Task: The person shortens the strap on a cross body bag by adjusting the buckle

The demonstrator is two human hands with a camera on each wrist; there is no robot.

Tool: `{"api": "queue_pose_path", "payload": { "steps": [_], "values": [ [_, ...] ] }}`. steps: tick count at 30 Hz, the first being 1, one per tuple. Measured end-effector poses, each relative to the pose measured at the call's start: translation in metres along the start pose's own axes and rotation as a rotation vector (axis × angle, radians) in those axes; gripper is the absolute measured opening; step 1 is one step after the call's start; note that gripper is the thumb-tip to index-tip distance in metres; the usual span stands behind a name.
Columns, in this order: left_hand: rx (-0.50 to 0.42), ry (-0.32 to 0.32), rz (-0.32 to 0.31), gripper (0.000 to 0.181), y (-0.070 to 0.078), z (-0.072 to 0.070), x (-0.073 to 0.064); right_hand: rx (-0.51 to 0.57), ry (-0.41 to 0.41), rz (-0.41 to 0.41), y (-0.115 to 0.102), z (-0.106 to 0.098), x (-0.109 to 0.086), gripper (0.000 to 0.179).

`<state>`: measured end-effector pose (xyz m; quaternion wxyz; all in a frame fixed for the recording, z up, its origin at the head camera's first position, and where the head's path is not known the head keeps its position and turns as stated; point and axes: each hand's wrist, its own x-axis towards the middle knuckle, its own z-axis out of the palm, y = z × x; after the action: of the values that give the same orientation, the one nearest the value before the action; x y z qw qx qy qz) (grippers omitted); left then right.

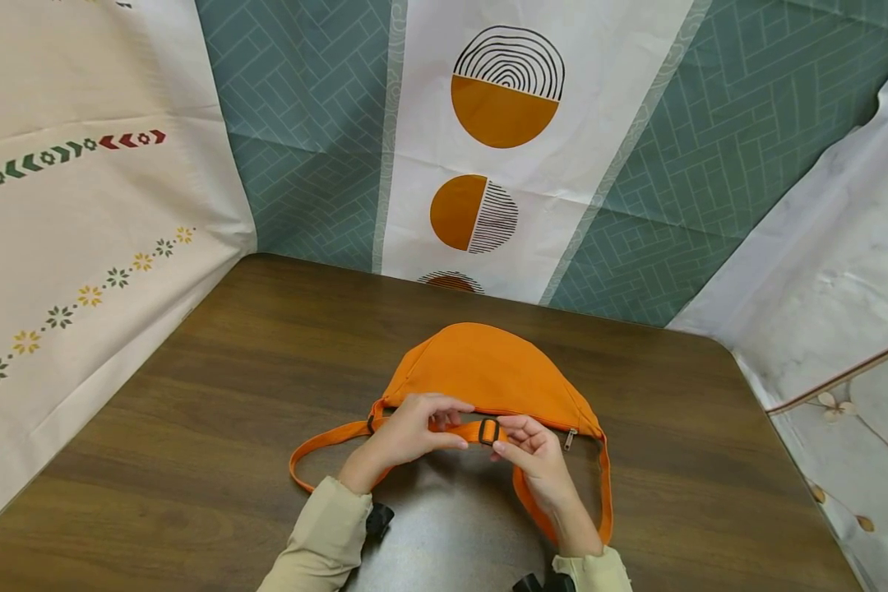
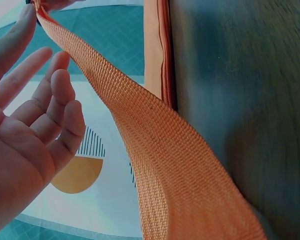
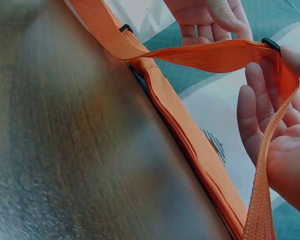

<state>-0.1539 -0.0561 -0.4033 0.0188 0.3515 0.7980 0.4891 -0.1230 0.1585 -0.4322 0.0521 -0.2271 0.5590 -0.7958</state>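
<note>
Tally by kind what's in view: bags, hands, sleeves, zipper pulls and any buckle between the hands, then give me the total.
Bags, orange bag: 1
Hands, left hand and right hand: 2
Sleeves, left sleeve and right sleeve: 2
Zipper pulls, silvery zipper pull: 1
Buckles between the hands, black buckle: 1
Total: 7

Head view: bright | wrist views: dimmer | tabletop (image 3: 80,130) there: blurred, sheen

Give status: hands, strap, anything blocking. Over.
Right hand pinching orange strap by black buckle. Left hand at strap, contact unclear. Bag on table beyond hands; no visible obstruction.
</note>
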Motion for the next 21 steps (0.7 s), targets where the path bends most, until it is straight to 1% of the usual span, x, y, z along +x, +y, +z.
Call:
{"api": "queue_pose_path", "payload": {
  "steps": [4, 12, 21],
  "values": [
    [-0.005, 0.003, 0.006, 0.04, 0.0003, 0.0017, 0.0, 0.025, -0.019, -0.003, 0.0009, 0.0001, -0.0003, 0.021],
    [-0.014, 0.003, -0.04, 0.039, 0.0011, 0.0031, -0.001, 0.041, -0.018, 0.012, 0.0025, 0.0011, 0.0004, 0.024],
    [-0.021, -0.002, -0.05, 0.037, 0.0018, 0.0037, -0.0009, 0.055, -0.037, 0.001, 0.0039, 0.0022, 0.0016, 0.024]
  ]
}}
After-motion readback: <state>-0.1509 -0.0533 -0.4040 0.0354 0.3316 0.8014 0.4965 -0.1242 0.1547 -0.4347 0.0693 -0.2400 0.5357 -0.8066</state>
